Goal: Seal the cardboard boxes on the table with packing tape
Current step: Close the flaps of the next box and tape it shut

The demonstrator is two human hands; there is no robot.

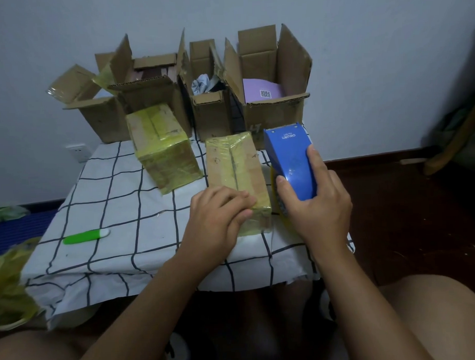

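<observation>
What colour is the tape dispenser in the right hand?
Blue: the tape dispenser, gripped by the right hand, shows best in the head view.

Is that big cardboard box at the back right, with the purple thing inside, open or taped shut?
Open. The large brown cardboard box has its flaps standing up, and a purple card shows inside.

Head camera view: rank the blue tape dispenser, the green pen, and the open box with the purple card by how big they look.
1. Open box with the purple card, largest.
2. Blue tape dispenser, though it sits nearer the camera.
3. Green pen, smallest.
</observation>
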